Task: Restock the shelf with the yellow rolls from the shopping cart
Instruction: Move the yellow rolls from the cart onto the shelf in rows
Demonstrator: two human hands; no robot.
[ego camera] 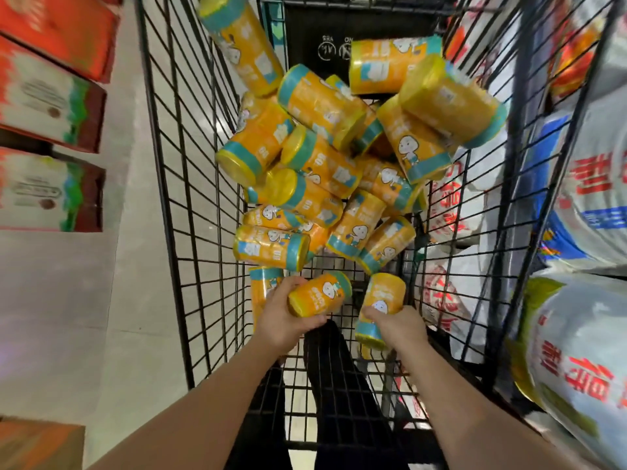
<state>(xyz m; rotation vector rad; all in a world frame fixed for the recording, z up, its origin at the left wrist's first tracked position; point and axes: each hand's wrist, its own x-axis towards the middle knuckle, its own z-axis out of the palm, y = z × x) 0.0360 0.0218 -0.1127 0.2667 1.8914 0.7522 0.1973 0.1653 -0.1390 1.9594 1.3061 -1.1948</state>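
Observation:
I look down into a black wire shopping cart (176, 184) holding a pile of several yellow rolls (325, 157) with teal bands and a cartoon figure. My left hand (285, 320) grips one yellow roll (319, 295) near the cart's near end, lying tilted. My right hand (397, 329) grips another yellow roll (381, 300), held nearly upright, its lower teal end showing below my fingers. A further roll (263, 290) lies partly hidden behind my left hand. No shelf slot for the rolls is in view.
Large white sacks with red and blue print (583, 184) are stacked on the right beyond the cart wall. Red and white cartons (44, 106) sit on the pale floor at the left, with an orange box (37, 442) at the lower left.

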